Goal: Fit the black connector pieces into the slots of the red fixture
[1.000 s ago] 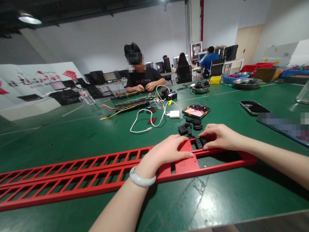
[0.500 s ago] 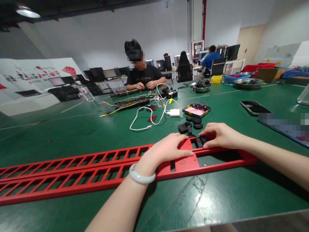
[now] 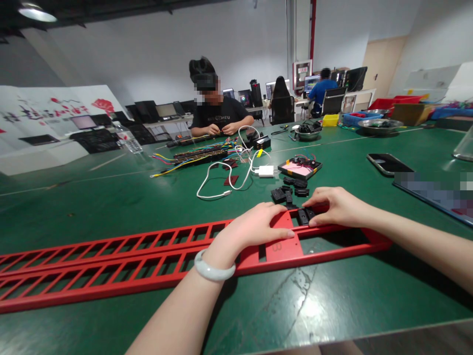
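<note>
Two black blocks (image 3: 303, 217) stand side by side in an opening near the right end of the red frame (image 3: 283, 246). Our right hand (image 3: 338, 208) is closed on the right-hand block, thumb at its near end, fingertips at its far end; we cannot tell how firmly. Our left hand (image 3: 251, 224) rests palm down across the frame's plate, thumb and fingers spread. Loose blocks (image 3: 279, 195) lie just beyond, then a charger (image 3: 266, 171) and a tray (image 3: 301, 170), all on the green desk (image 3: 111, 197).

Handling: we judge the blocks light, rigid and smooth, best pinched by their ends. The frame looks stiff but awkwardly long; we would steady it at the plate or outer rail.

Visibility limits: our right fingers cover part of the opening, so the blocks' seating cannot be confirmed. The frame's left end is cut off by the view, and our left forearm covers part of its near rail.
</note>
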`<state>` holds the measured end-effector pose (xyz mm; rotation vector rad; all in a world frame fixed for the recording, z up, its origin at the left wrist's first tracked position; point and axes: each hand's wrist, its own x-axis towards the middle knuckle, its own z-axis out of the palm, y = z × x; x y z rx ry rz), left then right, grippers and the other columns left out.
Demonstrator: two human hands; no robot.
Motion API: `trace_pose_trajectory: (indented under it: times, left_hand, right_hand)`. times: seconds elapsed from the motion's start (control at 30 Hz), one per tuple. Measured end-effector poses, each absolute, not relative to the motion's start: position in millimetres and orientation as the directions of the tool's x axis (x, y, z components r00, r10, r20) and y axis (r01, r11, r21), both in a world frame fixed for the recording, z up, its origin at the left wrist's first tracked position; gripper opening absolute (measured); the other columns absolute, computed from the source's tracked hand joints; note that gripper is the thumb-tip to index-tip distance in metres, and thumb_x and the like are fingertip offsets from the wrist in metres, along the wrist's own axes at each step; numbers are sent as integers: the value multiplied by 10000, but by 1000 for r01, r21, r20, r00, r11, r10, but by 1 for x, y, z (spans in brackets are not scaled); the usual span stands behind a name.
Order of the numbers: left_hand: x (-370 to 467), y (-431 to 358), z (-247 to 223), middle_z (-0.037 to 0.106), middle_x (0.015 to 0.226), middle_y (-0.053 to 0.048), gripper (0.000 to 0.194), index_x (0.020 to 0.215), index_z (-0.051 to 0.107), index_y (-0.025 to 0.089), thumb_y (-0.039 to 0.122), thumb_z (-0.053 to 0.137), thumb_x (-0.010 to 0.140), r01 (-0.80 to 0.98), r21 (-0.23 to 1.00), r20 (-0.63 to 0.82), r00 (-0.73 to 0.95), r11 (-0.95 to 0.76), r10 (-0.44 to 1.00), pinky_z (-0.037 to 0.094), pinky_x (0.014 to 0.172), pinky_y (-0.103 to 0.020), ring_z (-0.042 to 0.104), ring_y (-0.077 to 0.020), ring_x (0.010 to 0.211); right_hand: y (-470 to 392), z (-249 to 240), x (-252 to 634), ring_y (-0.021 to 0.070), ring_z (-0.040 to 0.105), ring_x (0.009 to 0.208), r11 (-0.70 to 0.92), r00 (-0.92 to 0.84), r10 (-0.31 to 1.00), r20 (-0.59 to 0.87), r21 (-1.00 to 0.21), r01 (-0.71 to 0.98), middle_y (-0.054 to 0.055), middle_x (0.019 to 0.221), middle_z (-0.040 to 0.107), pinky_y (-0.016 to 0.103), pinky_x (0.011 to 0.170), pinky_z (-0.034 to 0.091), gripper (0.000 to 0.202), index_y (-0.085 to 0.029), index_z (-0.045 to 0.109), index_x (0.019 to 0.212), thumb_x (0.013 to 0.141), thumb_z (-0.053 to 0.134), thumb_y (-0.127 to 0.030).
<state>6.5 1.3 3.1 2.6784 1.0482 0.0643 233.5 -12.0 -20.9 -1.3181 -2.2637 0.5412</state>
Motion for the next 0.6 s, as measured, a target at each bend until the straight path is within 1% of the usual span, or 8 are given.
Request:
trace_pose_trajectory:
  times: [0.2, 0.6]
  left_hand:
    - [6, 2, 2, 520, 1056, -70, 573, 1162, 443, 216, 581, 455, 720, 662, 255, -55, 738, -705, 673, 380, 802, -302, 479, -219, 963]
    - [7, 1, 3, 526, 1047, -71, 572, 1164, 445, 211, 570, 467, 719, 663, 264, -57, 736, -701, 674, 376, 799, -297, 485, -219, 961]
  right_hand:
    - [-13, -20, 232, 172, 569, 734, 470, -440, 878, 191, -525, 710, 49, 832, 601, 268, 662, 438, 415, -184, 643, 972, 624, 631, -411]
    - [-11, -24, 234, 175, 566, 739, 462, -440, 879, 182, -550, 695, 50, 847, 590, 270, 652, 443, 434, -202, 643, 971, 599, 646, -425]
